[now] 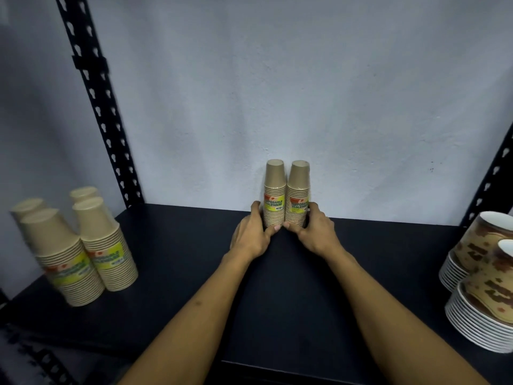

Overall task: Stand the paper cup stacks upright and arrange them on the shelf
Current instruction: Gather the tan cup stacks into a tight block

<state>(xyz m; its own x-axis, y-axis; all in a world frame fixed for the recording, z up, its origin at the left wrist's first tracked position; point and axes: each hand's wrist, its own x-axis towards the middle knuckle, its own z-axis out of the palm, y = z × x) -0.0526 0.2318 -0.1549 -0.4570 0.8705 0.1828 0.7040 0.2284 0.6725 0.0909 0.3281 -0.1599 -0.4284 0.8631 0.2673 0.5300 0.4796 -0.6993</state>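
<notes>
Two tan paper cup stacks with yellow labels stand upright side by side at the back of the dark shelf point(172, 245), against the wall. My left hand point(251, 236) grips the base of the left stack point(274, 187), thumb at its front. My right hand point(315, 232) grips the base of the right stack point(298, 187) in the same way. Both stacks touch each other. Several more wrapped tan cup stacks point(102, 245) stand upright at the shelf's left end.
Brown patterned paper cups with white rims point(477, 273) sit in stacks at the right edge. Black perforated uprights point(97, 107) frame the shelf at left and right. A pale wall closes the back. Dark shelf surface lies between the groups.
</notes>
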